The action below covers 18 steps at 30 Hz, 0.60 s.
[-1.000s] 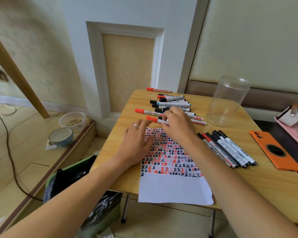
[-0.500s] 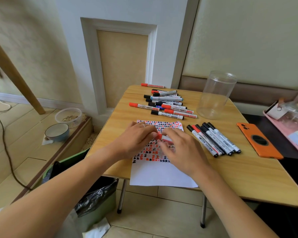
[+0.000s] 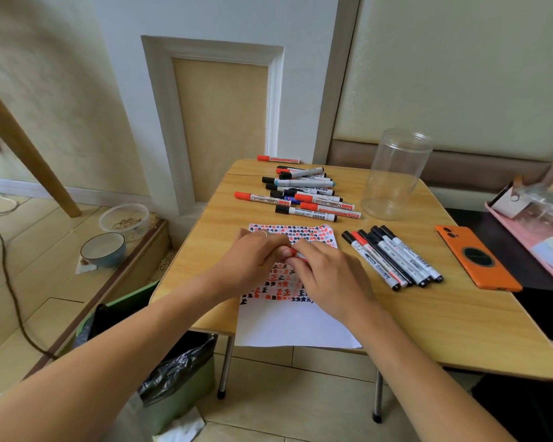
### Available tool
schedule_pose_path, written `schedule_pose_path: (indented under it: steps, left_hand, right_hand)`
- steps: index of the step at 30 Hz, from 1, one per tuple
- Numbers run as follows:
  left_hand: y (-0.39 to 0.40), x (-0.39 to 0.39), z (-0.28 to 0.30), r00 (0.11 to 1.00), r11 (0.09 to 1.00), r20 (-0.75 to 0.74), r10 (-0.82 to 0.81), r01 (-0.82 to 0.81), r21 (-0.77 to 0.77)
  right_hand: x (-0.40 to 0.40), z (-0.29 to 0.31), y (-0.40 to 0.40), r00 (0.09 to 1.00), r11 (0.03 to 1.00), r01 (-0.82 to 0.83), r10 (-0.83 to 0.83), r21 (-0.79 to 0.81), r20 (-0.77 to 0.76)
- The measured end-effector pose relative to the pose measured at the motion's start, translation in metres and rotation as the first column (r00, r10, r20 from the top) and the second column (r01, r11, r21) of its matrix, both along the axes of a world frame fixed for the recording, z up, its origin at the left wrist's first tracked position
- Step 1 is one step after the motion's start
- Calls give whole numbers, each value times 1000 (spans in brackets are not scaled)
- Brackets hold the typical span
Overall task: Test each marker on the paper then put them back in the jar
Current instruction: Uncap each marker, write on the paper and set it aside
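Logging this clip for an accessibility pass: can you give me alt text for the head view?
Both hands, left hand and right hand, hold a red marker over scribble-filled paper on a wooden table. Two groups of whiteboard markers lie beyond, beside an empty clear jar and an orange phone.

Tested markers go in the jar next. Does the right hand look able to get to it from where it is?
Probably yes. The jar stands open-topped, far right of the right hand; only the flat-lying tested markers lie between. That hand does hold a red marker.
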State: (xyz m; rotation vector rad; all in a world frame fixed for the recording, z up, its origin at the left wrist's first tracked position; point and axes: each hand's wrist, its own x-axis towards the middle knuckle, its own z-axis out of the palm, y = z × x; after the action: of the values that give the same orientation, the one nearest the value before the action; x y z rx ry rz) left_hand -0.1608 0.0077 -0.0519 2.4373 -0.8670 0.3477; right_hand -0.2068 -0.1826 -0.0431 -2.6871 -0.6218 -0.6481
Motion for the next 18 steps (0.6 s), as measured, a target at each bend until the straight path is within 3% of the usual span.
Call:
schedule_pose_path:
  steps: [8,18]
  left_hand:
    - [4,-2,2,996,999,87,13,-9,-48]
    - [5,2,-3,997,999,70,14,-11,-43]
  right_hand:
    - [3,5,5,996,1000,-18,16,-24,-90]
    - [6,4,8,996,998,2,-7,-58,-85]
